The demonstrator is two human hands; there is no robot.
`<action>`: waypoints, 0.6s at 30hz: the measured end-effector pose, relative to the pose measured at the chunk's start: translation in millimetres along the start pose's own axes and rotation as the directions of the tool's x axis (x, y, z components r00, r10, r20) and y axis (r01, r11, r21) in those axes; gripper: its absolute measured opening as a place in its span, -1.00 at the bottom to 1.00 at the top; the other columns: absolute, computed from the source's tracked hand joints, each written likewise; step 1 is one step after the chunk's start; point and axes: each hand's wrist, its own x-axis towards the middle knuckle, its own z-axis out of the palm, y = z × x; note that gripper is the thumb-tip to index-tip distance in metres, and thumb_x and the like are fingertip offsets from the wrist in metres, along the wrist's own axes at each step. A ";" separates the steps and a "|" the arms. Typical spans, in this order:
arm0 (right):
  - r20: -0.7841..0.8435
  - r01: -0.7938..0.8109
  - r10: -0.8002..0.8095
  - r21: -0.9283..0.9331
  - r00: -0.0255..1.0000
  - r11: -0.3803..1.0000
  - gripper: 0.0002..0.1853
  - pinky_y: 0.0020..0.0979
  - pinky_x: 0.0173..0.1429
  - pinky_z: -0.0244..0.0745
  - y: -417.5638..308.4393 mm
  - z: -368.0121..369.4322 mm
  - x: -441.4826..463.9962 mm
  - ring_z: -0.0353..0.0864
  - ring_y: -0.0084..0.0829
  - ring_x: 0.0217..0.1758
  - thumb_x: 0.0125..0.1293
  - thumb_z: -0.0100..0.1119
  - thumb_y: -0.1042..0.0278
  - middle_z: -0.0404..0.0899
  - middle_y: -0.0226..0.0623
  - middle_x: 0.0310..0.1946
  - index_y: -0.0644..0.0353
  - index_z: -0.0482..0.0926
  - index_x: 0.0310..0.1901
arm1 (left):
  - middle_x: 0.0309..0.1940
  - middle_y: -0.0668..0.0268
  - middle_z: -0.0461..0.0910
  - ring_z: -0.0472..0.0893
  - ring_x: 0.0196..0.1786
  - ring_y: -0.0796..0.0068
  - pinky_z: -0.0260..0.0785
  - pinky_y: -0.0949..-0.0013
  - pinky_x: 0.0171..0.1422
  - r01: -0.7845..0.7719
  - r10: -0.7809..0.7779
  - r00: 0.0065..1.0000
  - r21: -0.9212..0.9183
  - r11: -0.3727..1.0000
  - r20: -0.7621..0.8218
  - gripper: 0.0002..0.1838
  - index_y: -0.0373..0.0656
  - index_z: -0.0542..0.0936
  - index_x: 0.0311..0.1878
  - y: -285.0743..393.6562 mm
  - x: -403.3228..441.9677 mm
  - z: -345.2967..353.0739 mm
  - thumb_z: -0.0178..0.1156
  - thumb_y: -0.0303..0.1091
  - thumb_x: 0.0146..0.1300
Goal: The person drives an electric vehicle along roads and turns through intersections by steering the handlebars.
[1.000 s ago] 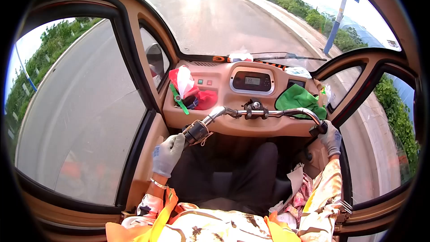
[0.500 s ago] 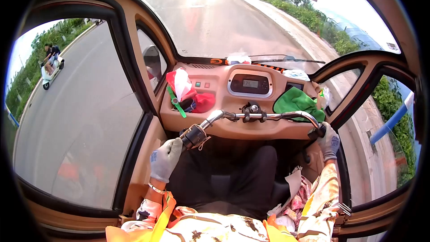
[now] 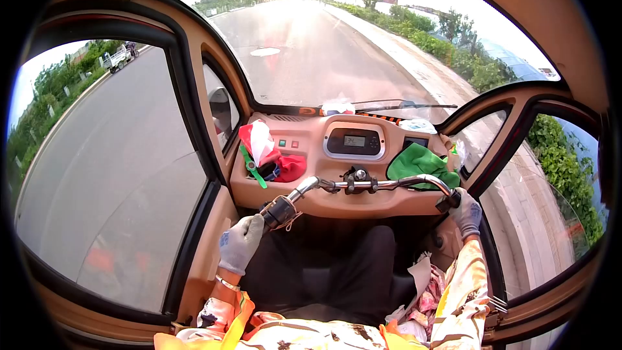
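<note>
My left hand (image 3: 240, 244), in a pale grey glove, is closed round the left grip of the chrome handlebar (image 3: 304, 186), just behind a black switch housing (image 3: 280, 212) wound with thin cord. On the other side, my right hand (image 3: 466, 214), gloved as well, wraps round the right grip, beside its black fitting. Beyond the bar, the dashboard carries a lit display panel (image 3: 354, 142). A green cloth (image 3: 422, 166) lies at its right, and red and white cloth (image 3: 259, 142) sits in the left tray with a green strap (image 3: 251, 167).
Through the windshield a road (image 3: 285, 45) runs ahead, with a kerb and green bushes (image 3: 421, 34) on the right. A small white vehicle (image 3: 118, 58) shows through the left window. Pink patterned fabric (image 3: 427, 301) lies beside my right leg.
The cabin sits lower in view. The scooter with riders has left the left window, where a white vehicle now shows. The blue pole at right is gone. Both hands stay on the grips.
</note>
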 end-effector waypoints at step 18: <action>0.012 -0.027 0.027 -0.015 1.000 1.000 -0.49 -0.02 0.05 0.64 -5.0 -5.3 3.5 0.76 0.05 -0.05 0.08 0.50 0.32 0.77 -0.07 -0.17 -0.01 0.62 0.12 | -0.31 0.02 0.76 0.78 -0.18 -0.04 0.55 0.14 -0.12 -0.013 0.013 1.000 -0.003 1.000 -0.020 -0.47 -0.13 0.79 -0.01 -8.3 3.0 3.0 0.14 0.19 0.56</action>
